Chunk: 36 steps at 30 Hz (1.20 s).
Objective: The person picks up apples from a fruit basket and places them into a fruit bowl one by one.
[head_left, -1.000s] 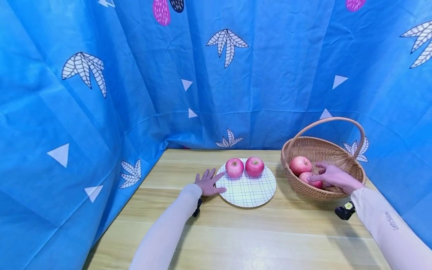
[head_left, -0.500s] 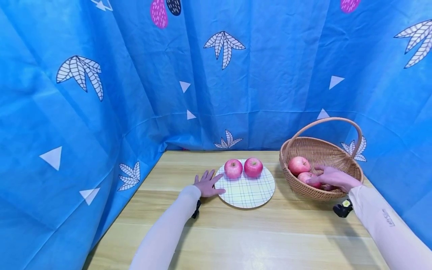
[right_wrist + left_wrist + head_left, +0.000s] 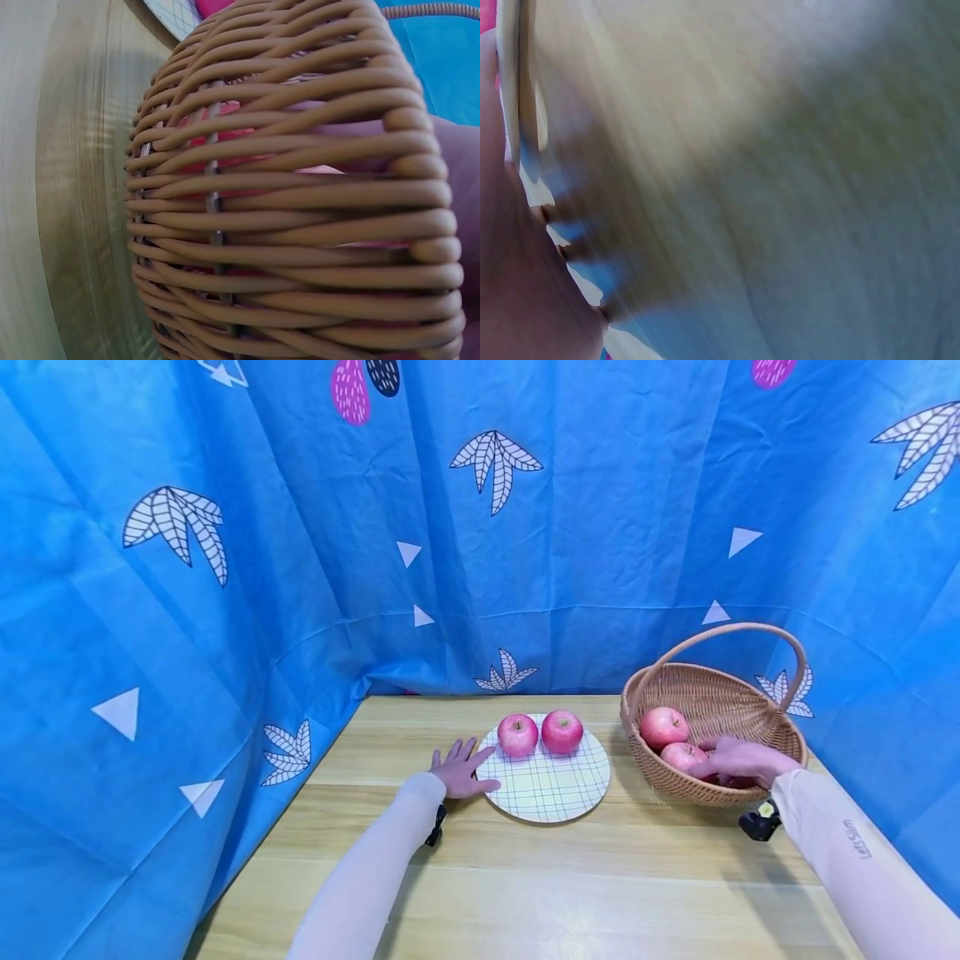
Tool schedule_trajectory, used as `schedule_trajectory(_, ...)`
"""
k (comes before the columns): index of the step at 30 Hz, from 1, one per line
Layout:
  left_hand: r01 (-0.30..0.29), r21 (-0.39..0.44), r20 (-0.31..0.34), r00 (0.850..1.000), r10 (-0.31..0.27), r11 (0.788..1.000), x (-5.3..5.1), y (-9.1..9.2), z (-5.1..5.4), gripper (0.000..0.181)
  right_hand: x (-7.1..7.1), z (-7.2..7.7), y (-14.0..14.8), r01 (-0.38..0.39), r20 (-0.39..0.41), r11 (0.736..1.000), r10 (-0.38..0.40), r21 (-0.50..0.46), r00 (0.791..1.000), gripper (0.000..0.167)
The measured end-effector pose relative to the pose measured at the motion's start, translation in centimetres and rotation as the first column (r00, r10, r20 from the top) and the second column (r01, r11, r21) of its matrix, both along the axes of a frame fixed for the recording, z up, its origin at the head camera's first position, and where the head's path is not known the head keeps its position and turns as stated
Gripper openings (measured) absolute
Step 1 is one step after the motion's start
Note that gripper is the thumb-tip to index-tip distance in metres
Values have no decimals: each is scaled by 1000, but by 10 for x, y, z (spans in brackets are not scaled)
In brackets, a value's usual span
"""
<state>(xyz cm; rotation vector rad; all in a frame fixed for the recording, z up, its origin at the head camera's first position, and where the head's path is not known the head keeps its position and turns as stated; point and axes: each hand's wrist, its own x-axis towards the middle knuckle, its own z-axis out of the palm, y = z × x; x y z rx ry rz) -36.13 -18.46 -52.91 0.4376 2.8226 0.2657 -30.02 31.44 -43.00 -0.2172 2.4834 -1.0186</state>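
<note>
In the head view my left hand [image 3: 459, 775] rests with fingers spread at the left rim of a round checked plate [image 3: 551, 793], thumb and index finger over its edge. Two pink-red apples, a left apple [image 3: 517, 736] and a right apple [image 3: 562, 732], sit toward the plate's back. My right hand [image 3: 738, 762] is inside a wicker basket [image 3: 675, 783], fingers bent downward. Beside its fingertips lies a front apple [image 3: 682, 757], with another apple [image 3: 664, 727] behind it. Something reddish shows under the palm. The basket wall [image 3: 300, 195] hides most of that grasp in the right wrist view.
The arched basket handle [image 3: 738, 628] rises over the basket. A wooden table [image 3: 525, 885] carries everything. Blue patterned cloth [image 3: 495, 560] hangs behind and at both sides.
My right hand has shifted lower, its fingers sliding off the top of the front apple to that apple's right side. The left hand stays at the plate; the view shifts slightly.
</note>
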Motion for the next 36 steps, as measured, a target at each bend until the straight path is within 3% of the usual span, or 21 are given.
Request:
schedule_trajectory(11, -4, 1, 15, 1000, 4, 1000, -3, 0, -1, 93, -2, 0, 1, 17, 60, 999, -15, -40, 998, 90)
schedule_trajectory(20, -13, -14, 11, 1000, 14, 1000, 2, 2, 4, 90, -4, -2, 1, 32, 54, 999, -31, -24, 998, 93)
schedule_trajectory(23, -16, -20, 9, 1000, 16, 1000, 4, 3, 6, 89, -4, -3, 3, 29, 57, 999, -27, -39, 998, 79)
schedule_trajectory(28, -9, -16, -3, 1000, 9, 1000, 7, 4, 8, 88, -3, -4, 4, 34, 52, 999, -33, -17, 998, 38)
schedule_trajectory(36, -4, -7, -4, 1000, 4, 1000, 9, 4, 10, 87, -2, -6, 3, 50, 28, 999, -50, 19, 998, 30)
